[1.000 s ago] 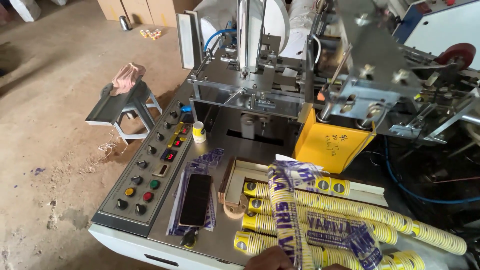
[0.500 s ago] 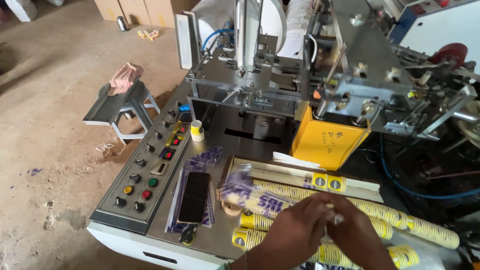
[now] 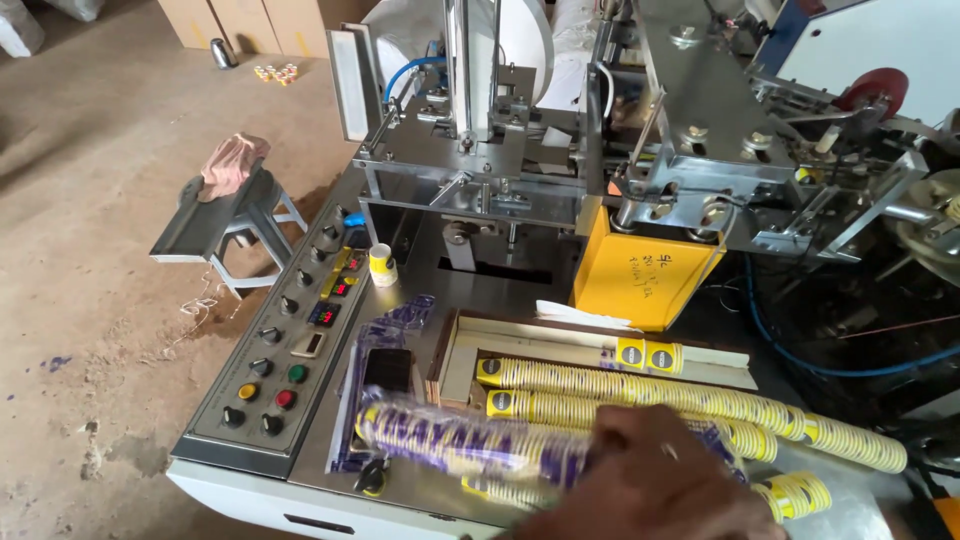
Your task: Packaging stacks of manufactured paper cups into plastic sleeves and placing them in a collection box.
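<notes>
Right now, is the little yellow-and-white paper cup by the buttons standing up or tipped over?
Standing up: the little yellow-and-white paper cup sits on its base beside the grey button panel.

Cup stacks (image 3: 690,395) lie on machine table (image 3: 420,290), right of control panel (image 3: 285,365); phone (image 3: 388,370) between them; wrapped stack (image 3: 470,445) in front; stool (image 3: 225,215) left on floor (image 3: 90,200)

a single view is provided, taken from a camera worn on the person's head. it is aimed steeply downward and forward, from close range over the near edge of a machine table (image 3: 420,490). the control panel (image 3: 290,360) is seen at lower left, the machine frame (image 3: 560,170) across the top, and the dirt floor (image 3: 90,250) at left. no second view is supplied, so no shared area is recorded.
</notes>
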